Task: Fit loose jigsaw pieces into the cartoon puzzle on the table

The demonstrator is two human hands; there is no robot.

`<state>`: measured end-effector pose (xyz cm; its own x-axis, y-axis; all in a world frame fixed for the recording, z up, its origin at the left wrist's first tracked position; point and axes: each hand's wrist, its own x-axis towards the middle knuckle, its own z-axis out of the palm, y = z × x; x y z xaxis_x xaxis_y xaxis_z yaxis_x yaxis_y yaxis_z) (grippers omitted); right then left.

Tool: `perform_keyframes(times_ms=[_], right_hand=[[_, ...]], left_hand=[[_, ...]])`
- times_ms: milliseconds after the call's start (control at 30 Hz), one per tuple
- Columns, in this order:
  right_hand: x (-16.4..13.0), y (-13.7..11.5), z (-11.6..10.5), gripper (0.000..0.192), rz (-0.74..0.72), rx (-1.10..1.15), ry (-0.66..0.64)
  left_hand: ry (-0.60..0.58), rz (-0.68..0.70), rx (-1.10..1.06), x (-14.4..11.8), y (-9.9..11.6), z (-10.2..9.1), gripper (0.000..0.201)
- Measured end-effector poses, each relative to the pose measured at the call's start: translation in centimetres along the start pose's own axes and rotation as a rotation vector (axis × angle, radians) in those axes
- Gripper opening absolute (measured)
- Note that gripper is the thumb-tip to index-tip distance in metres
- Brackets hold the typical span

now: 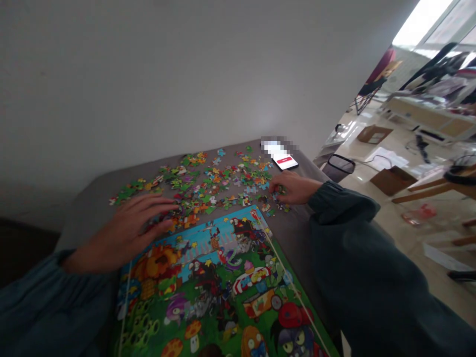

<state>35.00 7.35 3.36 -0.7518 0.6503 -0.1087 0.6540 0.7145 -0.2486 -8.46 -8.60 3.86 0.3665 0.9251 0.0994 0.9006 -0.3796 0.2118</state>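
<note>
Left hand (128, 232): fingers flat, spread on loose puzzle pieces (208, 181) above picture board (219, 287). Right hand (292, 188): fingertips pinching pieces beyond board's far-right corner, near table edge (316, 171).

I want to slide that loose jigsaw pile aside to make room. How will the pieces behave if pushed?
The pieces look small, thin and flat, so they will probably slide easily on the smooth grey table rather than roll. They lie scattered and partly overlapping, so a push would likely bunch or flip some. Those near the right hand sit close to the edge and might drop.
</note>
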Motion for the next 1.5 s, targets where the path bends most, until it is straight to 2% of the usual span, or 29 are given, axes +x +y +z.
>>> perform_keyframes(times_ms=[67, 167, 233, 300, 367, 667, 1000, 1167, 1367, 1500], right_hand=[[0.1, -0.2, 0.0, 0.018, -0.008, -0.001, 0.048], [0.4, -0.6, 0.2, 0.016, -0.050, 0.003, 0.115], [0.5, -0.8, 0.4, 0.017, -0.079, 0.023, 0.113], [0.5, -0.8, 0.6, 0.018, -0.093, 0.051, 0.104], [0.5, -0.8, 0.7, 0.019, -0.103, 0.067, 0.111], [0.6, -1.0, 0.6, 0.017, -0.111, 0.061, 0.130], [0.8, -1.8, 0.2, 0.019, -0.178, 0.059, 0.178], [0.9, -3.3, 0.3, 0.019, -0.271, 0.111, 0.195], [1.1, -5.8, 0.9, 0.022, -0.356, 0.117, 0.199], [1.0, -7.7, 1.6, 0.022, -0.413, 0.128, 0.172]], left_hand=[[-0.051, -0.004, -0.004, -0.1, 0.3, 0.4, 0.068], [-0.135, -0.020, -0.004, -0.4, 0.6, 1.3, 0.092], [-0.170, -0.030, 0.000, -0.6, 0.8, 1.9, 0.109], [-0.197, -0.040, 0.004, -0.6, 0.8, 2.3, 0.115], [-0.205, -0.035, 0.005, -0.6, 0.8, 2.5, 0.111], [-0.157, 0.022, -0.027, 0.0, 1.7, 2.5, 0.070], [-0.080, 0.233, -0.043, 0.4, 2.2, 2.1, 0.038], [-0.052, 0.287, -0.016, 0.8, 3.3, 1.7, 0.039], [0.003, 0.207, -0.035, 1.3, 3.5, 1.8, 0.043], [0.068, 0.232, -0.083, 1.3, 5.4, 2.1, 0.034]])
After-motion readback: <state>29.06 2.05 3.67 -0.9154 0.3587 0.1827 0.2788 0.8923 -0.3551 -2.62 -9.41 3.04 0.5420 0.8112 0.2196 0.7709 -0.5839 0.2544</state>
